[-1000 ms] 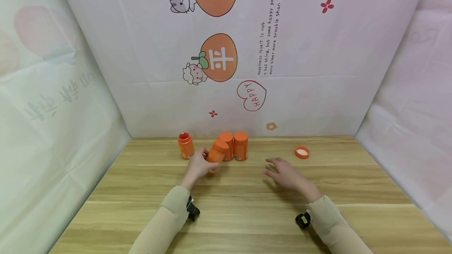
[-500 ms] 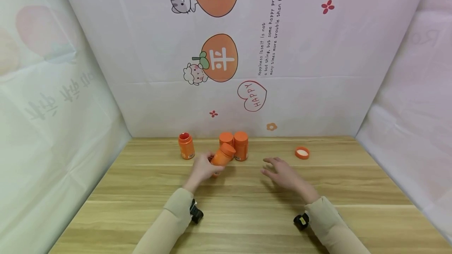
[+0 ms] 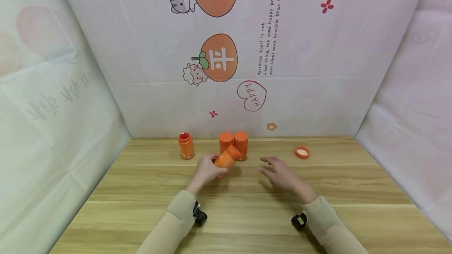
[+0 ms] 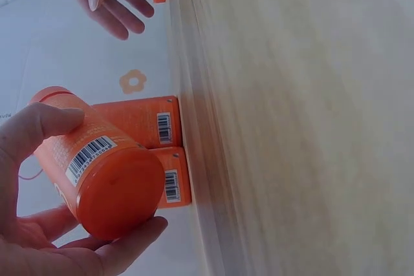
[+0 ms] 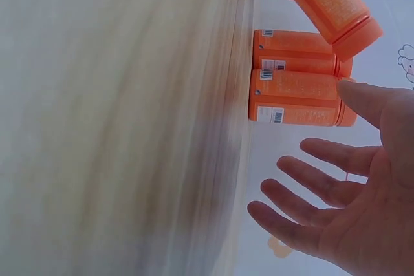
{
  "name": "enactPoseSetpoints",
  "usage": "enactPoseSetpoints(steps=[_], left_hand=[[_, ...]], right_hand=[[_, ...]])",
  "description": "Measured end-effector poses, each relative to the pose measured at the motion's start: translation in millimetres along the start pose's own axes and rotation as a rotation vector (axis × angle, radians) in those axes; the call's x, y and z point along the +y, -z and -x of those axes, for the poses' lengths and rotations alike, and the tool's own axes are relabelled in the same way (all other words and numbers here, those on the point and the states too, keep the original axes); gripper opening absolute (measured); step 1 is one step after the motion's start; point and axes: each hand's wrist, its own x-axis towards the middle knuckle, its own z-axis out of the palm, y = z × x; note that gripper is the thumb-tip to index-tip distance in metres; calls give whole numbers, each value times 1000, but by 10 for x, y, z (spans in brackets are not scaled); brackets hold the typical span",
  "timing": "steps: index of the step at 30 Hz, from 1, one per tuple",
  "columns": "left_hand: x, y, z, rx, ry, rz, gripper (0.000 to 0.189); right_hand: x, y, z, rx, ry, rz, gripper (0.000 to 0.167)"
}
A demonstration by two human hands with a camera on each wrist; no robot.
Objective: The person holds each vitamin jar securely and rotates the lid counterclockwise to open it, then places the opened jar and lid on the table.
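My left hand [image 3: 206,170] grips a capped orange bottle [image 3: 227,158], tilted with its lid toward the right and raised off the table. In the left wrist view the fingers and thumb wrap the bottle [image 4: 97,159], whose base faces that camera. My right hand [image 3: 280,173] hovers to the right of it, fingers spread and holding nothing; the right wrist view shows the palm [image 5: 362,205] bare. Behind the held bottle, two more capped orange bottles [image 3: 241,144] stand upright side by side, one partly hidden by it.
An uncapped orange bottle [image 3: 186,146] stands upright at the back left. At the back right an orange lid [image 3: 301,152] lies with its pale inside up. A printed white sheet [image 3: 300,101] rises behind the wooden table [image 3: 247,222], with more sheeting on both sides.
My left hand has carried its bottle to the right and tipped it further over, lid toward the right hand. The right hand has shifted slightly left. The other bottles and the lid stayed put.
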Motion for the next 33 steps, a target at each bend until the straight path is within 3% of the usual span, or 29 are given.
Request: enactPoseSetpoints(steps=[19,29,33], left_hand=[[123,-111,50,-44,31,-16,48],[144,-166,69,-87,53,97,46],[159,-192,81,-96,48,93,46]], right_hand=[[-94,-29,-25,25,79,-83,52],[-143,-74,-55,65,114,-106,47],[-166,-98,-67,67,121,-131,45]])
